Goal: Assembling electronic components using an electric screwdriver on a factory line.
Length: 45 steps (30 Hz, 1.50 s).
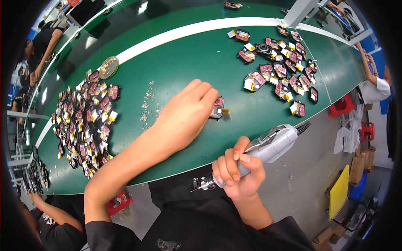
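Left grip (184,113), closure hidden, is seemingly steadying a smartwatch module (217,109); nearer right, the right grip (239,173) is clasping an electric screwdriver (272,145).

- Long green workbench (167,58), with light reflections (143,7)
- Grey floor (301,163) below the workbench
- White post (299,12) rising from the workbench
- Red stool (341,106) beside the workbench

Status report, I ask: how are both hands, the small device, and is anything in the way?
Left hand at the small device, grip hidden. Right hand holds grey power tool. Pale scraps lie apart from the device.
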Each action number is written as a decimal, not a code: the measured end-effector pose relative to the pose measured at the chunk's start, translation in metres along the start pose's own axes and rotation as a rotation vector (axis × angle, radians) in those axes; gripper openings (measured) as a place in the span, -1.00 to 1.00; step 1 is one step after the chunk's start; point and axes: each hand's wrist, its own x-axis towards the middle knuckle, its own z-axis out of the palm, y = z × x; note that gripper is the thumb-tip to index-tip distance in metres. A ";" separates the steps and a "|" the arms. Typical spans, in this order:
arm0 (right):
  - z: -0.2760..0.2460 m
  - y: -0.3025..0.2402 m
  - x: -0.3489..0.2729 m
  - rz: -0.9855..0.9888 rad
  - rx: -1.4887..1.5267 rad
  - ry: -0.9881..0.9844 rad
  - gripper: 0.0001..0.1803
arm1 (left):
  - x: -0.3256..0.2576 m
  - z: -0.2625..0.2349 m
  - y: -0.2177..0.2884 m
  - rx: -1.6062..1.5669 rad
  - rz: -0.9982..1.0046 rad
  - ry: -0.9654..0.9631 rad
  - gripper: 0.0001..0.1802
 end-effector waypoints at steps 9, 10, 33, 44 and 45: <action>-0.009 0.005 -0.011 -0.072 -0.078 0.208 -0.91 | -0.037 0.013 0.048 0.193 0.248 -0.068 -0.68; -0.009 0.006 -0.009 -0.065 -0.080 0.217 -0.90 | -0.039 0.012 0.050 0.223 0.231 -0.048 -0.67; -0.006 -0.077 0.058 -0.305 -0.490 -0.288 -0.81 | -0.064 0.029 0.048 0.313 0.258 0.009 -0.55; -0.002 -0.076 0.061 -0.294 -0.539 -0.264 -0.83 | -0.064 0.031 0.047 0.260 0.235 0.059 -0.56; -0.002 -0.077 0.061 -0.286 -0.534 -0.269 -0.83 | -0.064 0.031 0.047 0.258 0.232 0.060 -0.56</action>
